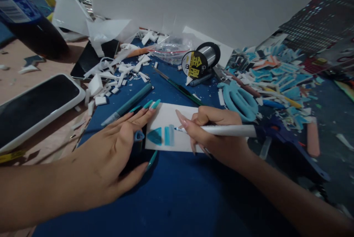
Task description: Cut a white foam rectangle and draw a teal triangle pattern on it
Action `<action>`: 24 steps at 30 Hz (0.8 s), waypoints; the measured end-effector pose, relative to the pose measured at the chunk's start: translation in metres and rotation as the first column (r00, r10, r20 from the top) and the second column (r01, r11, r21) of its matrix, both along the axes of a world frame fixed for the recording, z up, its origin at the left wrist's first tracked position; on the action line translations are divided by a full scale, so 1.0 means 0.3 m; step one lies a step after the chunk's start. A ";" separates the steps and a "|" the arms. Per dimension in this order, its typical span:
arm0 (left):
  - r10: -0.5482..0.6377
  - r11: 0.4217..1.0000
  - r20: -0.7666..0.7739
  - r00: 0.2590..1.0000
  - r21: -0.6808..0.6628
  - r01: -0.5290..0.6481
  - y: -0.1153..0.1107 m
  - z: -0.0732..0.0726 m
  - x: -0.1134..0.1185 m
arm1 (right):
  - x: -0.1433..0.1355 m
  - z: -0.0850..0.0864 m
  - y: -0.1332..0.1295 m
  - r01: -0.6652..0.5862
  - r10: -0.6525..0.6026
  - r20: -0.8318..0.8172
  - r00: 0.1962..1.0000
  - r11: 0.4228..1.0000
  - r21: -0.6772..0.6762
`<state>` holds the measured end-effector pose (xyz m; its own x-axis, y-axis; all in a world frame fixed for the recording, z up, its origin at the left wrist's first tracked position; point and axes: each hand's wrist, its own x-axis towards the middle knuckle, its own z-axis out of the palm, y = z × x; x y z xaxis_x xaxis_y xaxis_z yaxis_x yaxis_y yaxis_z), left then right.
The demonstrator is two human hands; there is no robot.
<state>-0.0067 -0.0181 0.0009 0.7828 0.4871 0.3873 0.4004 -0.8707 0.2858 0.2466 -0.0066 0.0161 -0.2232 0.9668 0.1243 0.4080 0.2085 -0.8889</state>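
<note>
My right hand [218,133] is closed around a white marker [229,130], its blue tip touching a white card [188,143]. On the card are a blue pointed shape [155,136] and blue stripes [169,135] beside it. My left hand [118,152] lies at the card's left end. Its long teal-nailed fingers reach the upper left corner, and the thumb is below the card. A small blue hollow piece, like a marker cap [138,136], is tucked in that hand, partly hidden by the fingers.
Beyond the card lie a teal pen [129,102], a thin green-handled tool [179,88], a wire spool [195,63] and blue-handled scissors [239,98]. White scraps [132,67] and blue scraps [282,74] are scattered around. Left are a phone [38,107] and a dark bottle [35,34].
</note>
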 end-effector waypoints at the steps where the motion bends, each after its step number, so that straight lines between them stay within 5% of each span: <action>1: -0.002 1.000 -0.002 1.000 0.002 0.002 -0.001 -0.003 0.003 | 0.000 0.001 0.000 -0.007 0.007 0.000 1.000 1.000 0.005; 24: 0.036 0.999 -0.036 0.999 -0.002 -0.036 0.001 -0.003 -0.009 | 0.015 -0.001 -0.006 -0.067 0.065 0.064 0.996 0.997 0.026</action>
